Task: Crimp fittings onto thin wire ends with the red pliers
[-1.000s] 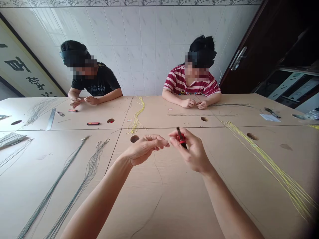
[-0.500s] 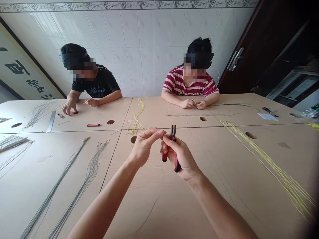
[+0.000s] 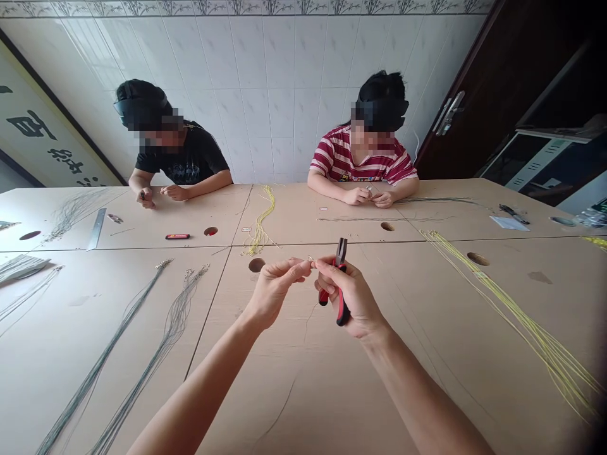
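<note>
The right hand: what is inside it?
The right hand holds red-handled pliers, jaws up. The handles show below the fingers; their middle is covered. The left hand pinches a thin wire.

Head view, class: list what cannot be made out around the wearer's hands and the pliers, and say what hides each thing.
- Small piece pinched by the left hand: too small to identify; fingertips cover it.
- Thin wire on the table: its upper end vanishes behind the hands.
- Pliers handles: partly wrapped by the right hand.
- Yellow cords: far end blurred at the picture's right edge.
</note>
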Motion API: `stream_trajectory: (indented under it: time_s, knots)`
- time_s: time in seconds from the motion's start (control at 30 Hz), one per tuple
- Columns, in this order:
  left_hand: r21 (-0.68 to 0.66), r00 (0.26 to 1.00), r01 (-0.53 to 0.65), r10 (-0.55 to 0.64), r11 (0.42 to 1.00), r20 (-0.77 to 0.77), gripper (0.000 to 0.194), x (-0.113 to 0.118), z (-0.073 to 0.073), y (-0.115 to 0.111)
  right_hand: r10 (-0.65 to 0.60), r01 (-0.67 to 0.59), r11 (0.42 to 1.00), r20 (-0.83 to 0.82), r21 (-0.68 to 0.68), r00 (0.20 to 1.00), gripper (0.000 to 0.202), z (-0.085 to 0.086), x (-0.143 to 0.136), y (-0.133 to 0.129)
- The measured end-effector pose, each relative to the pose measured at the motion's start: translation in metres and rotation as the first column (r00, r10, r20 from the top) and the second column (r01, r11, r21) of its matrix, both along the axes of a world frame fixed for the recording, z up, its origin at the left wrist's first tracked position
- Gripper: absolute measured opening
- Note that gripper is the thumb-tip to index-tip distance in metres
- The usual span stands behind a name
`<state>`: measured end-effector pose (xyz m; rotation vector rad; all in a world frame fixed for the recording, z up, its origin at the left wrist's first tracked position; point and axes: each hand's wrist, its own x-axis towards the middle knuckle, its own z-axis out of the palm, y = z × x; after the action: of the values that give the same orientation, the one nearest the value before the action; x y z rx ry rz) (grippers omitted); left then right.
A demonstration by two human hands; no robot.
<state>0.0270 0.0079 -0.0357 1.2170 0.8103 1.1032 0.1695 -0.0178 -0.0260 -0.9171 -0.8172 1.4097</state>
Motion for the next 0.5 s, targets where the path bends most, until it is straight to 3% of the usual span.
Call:
stream_trajectory:
  time_s: [0.17, 0.33, 0.5]
  knots:
    - [0.199, 0.985, -0.051, 0.082, 0.979, -0.152, 0.013, -0.0051, -0.002, -0.0037, -0.006, 0.006, 1.0, 0.077, -0.007, 0.997, 0.026, -0.0044, -0.0025, 0.0012]
    - [0.511, 0.924, -0.145, 0.3, 0.847, -0.235, 0.015, -0.0072, -0.0033, -0.0048, -0.001, 0.002, 1.0, 0.126, -0.005, 0.992, 0.026, -0.0082, -0.0031, 0.0023]
    - [0.608, 0.905, -0.12, 0.338, 0.785, -0.257, 0.018, -0.0104, -0.0049, -0.0045, -0.018, 0.018, 1.0, 0.196, -0.002, 0.98, 0.027, -0.0088, -0.0021, 0.0015]
